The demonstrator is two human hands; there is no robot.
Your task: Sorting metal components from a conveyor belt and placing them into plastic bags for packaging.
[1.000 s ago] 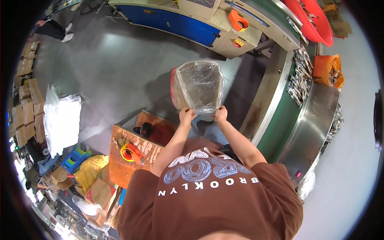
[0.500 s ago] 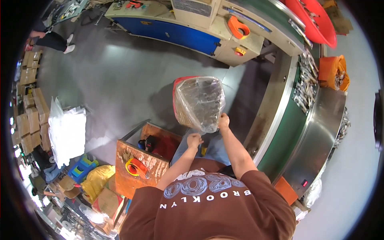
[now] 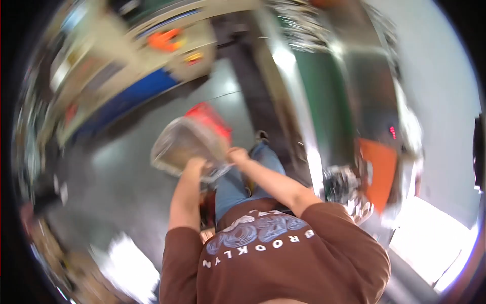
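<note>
In front of my legs is a red container [image 3: 210,117] with a clear plastic bag [image 3: 169,144] lining or covering it, its wide mouth tilted toward me. My right hand [image 3: 237,154] is closed on the bag's edge at the container's right corner. At the near side, my left hand [image 3: 199,163] grips the bag's rim, its fingertips partly lost in the plastic. Motion smears the picture, so whatever lies inside the container cannot be made out.
On the right runs a green conveyor belt [image 3: 324,96] beside a metal housing [image 3: 372,81], with an orange panel [image 3: 377,175] near its end. A beige and blue bench [image 3: 134,96] stands at the far left, an orange tape dispenser [image 3: 164,40] on top.
My view has swung to the right. The container has turned and tilted, its red side now at the far right. My left hand has moved from the bag's lower corner up to its near rim.
</note>
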